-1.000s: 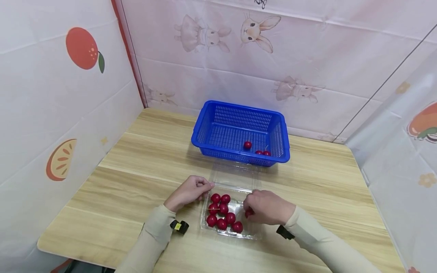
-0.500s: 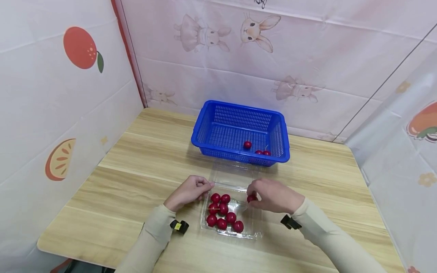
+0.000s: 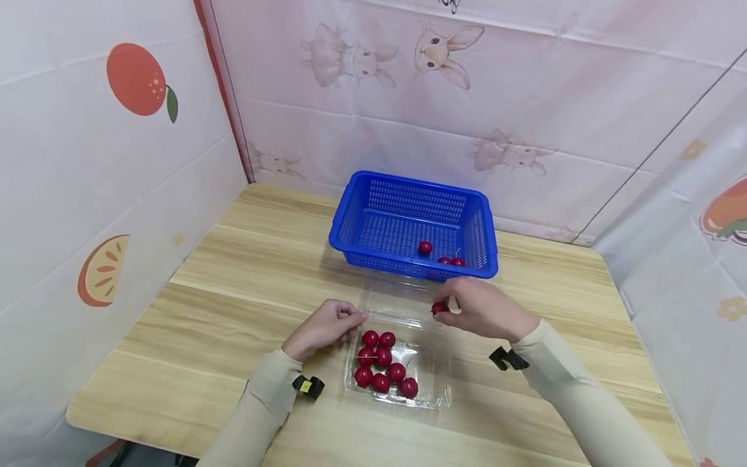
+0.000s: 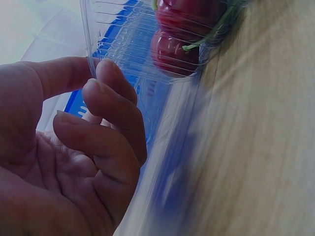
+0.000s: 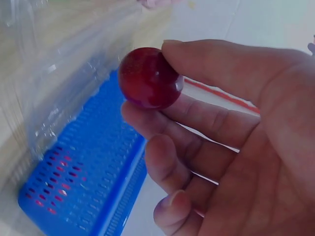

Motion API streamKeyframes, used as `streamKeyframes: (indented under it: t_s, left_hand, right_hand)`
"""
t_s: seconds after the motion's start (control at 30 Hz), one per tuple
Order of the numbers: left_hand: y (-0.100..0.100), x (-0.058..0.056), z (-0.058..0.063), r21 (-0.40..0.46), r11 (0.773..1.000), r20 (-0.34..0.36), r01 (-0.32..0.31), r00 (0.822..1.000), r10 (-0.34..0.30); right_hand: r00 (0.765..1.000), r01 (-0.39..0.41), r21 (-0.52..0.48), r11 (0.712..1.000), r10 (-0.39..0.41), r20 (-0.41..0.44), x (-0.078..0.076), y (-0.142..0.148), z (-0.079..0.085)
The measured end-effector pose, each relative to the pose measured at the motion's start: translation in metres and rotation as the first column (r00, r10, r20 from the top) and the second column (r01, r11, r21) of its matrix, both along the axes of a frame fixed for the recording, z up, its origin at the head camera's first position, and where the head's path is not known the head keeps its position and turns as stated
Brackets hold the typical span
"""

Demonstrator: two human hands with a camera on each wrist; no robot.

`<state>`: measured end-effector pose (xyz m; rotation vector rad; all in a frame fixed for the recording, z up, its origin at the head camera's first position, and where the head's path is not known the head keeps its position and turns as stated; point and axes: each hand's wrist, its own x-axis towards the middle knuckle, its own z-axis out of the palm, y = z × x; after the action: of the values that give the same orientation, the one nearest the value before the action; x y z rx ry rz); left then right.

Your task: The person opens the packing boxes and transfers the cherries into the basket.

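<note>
right of the frame's lower centre, the right hand (image 3: 486, 310) pinches a round cherry (image 3: 439, 308), between blue basket (image 3: 373, 259) above and clear clamshell box (image 3: 428, 383) below, whose rim the left hand (image 3: 323, 327) pinches.

Head view forward and down, wrist views close-up, all sharing blue basket (image 3: 417, 200)

Glossy cherry (image 5: 150, 78), clear plastic box (image 3: 428, 401) (smooth), wood-grain table (image 3: 245, 285).
</note>
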<state>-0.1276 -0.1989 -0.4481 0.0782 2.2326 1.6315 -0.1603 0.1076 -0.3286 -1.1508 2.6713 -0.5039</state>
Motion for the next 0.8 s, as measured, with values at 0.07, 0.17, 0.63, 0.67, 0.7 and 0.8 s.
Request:
streamKeyframes:
  t_s: [0.07,0.17,0.63,0.67,0.7,0.8]
  left_hand:
    - [0.000,0.000,0.000,0.000,1.000,0.001,0.000,1.000,0.000]
    - [0.000,0.000,-0.001,0.003,1.000,0.005,-0.002,1.000,0.002]
    - [0.000,0.000,-0.002,-0.001,1.000,-0.001,-0.003,1.000,0.003]
    - [0.000,0.000,-0.002,0.000,1.000,-0.001,-0.002,1.000,0.002]
    - [0.000,0.000,-0.002,0.001,1.000,-0.003,-0.002,1.000,0.002]
    - [0.000,0.000,-0.002,0.000,1.000,-0.010,-0.001,1.000,0.001]
  right_hand:
    - [1.000,0.025,-0.008,1.000,-0.025,0.008,-0.004,0.001,0.003]
    - [0.997,0.065,-0.017,0.998,-0.064,0.032,-0.010,0.003,0.007]
    - [0.983,0.185,-0.073,0.980,-0.185,0.009,-0.047,0.013,0.023]
    - [0.981,0.191,-0.077,0.979,-0.192,0.003,-0.050,0.014,0.023]
    - [0.979,0.201,-0.081,0.976,-0.202,0.000,-0.054,0.015,0.023]
    - [0.972,0.236,-0.088,0.968,-0.237,0.004,-0.064,0.018,0.023]
